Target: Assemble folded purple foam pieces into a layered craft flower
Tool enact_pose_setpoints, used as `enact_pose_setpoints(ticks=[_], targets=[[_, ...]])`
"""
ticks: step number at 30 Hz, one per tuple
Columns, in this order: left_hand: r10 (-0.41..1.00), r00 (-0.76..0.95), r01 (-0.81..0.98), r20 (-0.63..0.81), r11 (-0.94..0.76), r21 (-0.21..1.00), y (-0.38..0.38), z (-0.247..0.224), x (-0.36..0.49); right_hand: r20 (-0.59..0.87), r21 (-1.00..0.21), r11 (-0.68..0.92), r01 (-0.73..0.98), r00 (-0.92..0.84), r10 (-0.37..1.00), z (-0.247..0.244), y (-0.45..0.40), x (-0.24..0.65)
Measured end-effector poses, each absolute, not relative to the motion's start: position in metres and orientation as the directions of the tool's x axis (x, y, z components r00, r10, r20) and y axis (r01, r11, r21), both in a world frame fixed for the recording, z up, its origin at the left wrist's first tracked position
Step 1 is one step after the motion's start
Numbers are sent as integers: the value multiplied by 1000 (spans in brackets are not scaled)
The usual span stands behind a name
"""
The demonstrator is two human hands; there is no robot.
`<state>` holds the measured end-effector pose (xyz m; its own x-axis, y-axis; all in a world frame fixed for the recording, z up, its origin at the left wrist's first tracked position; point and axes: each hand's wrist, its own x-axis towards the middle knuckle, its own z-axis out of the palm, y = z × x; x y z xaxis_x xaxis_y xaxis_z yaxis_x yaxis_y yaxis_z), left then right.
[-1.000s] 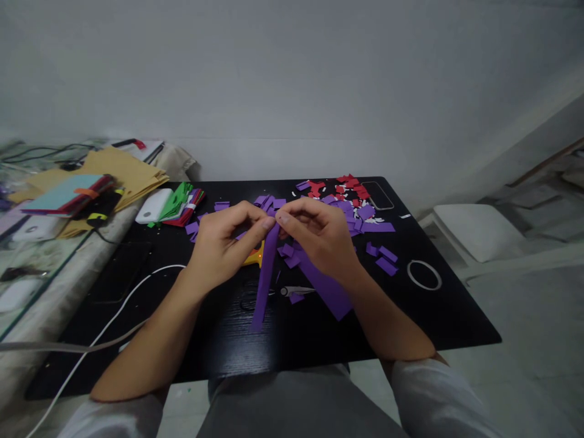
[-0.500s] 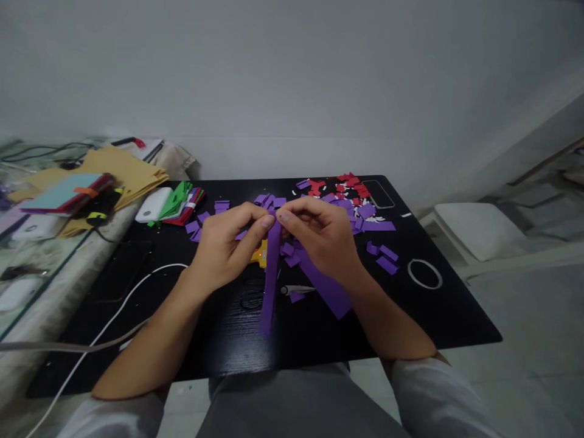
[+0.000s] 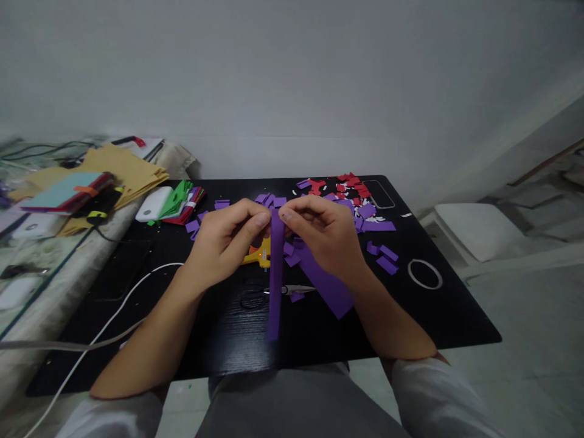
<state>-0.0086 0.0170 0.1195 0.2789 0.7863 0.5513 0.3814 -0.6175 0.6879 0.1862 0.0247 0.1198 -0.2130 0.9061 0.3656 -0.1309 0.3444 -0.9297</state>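
A long purple paper strip (image 3: 275,280) hangs down between my hands above the black table. My left hand (image 3: 229,240) pinches its top end from the left, thumb against fingers. From the right, my right hand (image 3: 325,237) pinches the same end, its fingers curled. Behind the strip lie scissors (image 3: 298,290) with dark handles, their blades pointing right. A yellow glue gun (image 3: 262,254) rests beyond my left hand, partly hidden by it and the strip. A wider purple paper sheet (image 3: 326,283) lies under my right hand and wrist.
Purple paper pieces (image 3: 387,258) and red scraps (image 3: 351,185) are scattered on the black table (image 3: 438,322). A pale ring (image 3: 424,274) lies at the right. Green and red paper bundles (image 3: 180,204) sit at the left, near a white cable (image 3: 123,304). A white stool (image 3: 474,231) stands beyond.
The strip has swung slightly right and hangs straighter. My hands are a little farther apart at its top end, and more of the glue gun and scissors shows.
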Motion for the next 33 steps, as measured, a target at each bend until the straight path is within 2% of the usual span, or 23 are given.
enact_pose_setpoints(ticks=[4,7,18,28,30,33], targets=[[832,224,293,507,-554,779,17,118,-8,378,-924,352,-150,-218,900,121,24,186],[841,220,290,494,-540,790,17,118,-8,380,-924,358,-138,-207,901,121,23,185],[758,319,422,569,-651,631,15,120,-10,350,-935,327,-141,-203,914,120,23,184],[755,328,471,567,-651,595,16,120,-10,353,-934,331,-138,-190,916,118,24,183],[763,320,461,562,-643,611,17,120,-11,347,-935,319,-158,-202,916,119,24,184],[796,300,368,525,-604,706,18,120,-11,306,-945,254,-207,-274,912,122,26,188]])
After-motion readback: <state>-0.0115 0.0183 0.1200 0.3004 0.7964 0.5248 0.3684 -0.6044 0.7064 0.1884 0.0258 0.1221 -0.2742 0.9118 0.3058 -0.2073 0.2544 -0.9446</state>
